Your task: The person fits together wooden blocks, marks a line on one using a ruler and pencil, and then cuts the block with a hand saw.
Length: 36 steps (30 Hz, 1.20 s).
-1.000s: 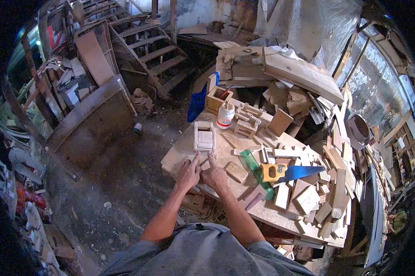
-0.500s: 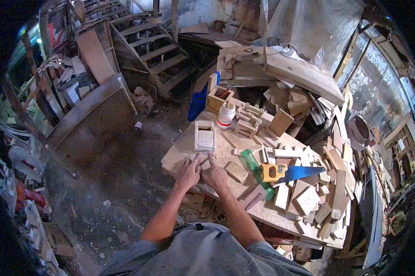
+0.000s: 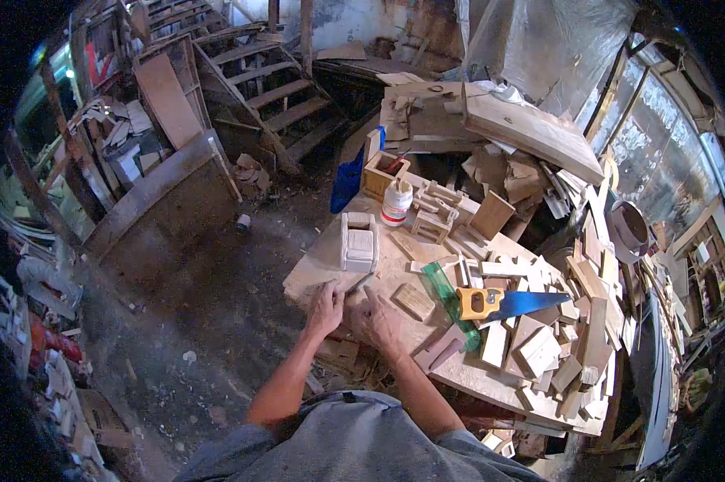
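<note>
My left hand [image 3: 325,310] is over the near left edge of the workbench, its fingers curled together; whatever they hold, if anything, is hidden. Close beside it, my right hand [image 3: 378,321] is blurred, so its grip does not show clearly. Just beyond the fingers lies a thin grey stick-like piece [image 3: 362,283], too small to name. A small wooden box-like model [image 3: 359,243] with rounded slats stands upright past both hands, touched by neither. To the right of my right hand rests a flat wooden block [image 3: 413,300].
A yellow-handled handsaw [image 3: 481,304] lies on wood offcuts at the right, near a green plastic strip [image 3: 439,285]. A white glue bottle [image 3: 396,202] stands behind the model, beside small wooden frames [image 3: 433,223]. Wooden stairs [image 3: 278,96] rise at the back left.
Both hands have drawn back from the box-like model towards my body. My left hand's fingers, stretched forward before, are now curled. The model stays in place on the bench.
</note>
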Each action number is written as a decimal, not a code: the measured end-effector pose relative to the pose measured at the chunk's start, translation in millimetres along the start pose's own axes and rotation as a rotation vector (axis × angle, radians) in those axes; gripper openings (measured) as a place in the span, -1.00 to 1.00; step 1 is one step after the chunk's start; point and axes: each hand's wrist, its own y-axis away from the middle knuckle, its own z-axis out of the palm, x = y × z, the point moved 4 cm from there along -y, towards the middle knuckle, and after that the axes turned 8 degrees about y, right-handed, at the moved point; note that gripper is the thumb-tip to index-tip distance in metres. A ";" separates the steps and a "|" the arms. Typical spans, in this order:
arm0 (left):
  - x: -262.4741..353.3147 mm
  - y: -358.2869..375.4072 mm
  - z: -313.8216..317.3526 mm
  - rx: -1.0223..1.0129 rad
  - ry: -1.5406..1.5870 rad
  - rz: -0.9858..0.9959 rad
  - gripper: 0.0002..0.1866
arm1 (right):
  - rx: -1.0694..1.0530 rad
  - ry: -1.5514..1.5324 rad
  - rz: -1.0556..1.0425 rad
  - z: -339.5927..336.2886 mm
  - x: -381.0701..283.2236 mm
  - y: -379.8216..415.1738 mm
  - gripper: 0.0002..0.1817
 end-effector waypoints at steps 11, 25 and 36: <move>2.5 2.2 -3.7 0.026 0.029 0.045 -0.71 | 0.012 0.122 -0.006 -2.0 -9.2 0.8 -0.41; -0.7 1.4 -5.7 -0.026 0.079 0.071 -0.68 | -0.078 0.170 -0.026 7.2 -24.5 -9.9 -0.55; -11.8 0.1 -13.7 -0.137 0.160 0.099 -0.67 | -0.056 0.226 0.089 3.5 -32.5 -6.7 -0.54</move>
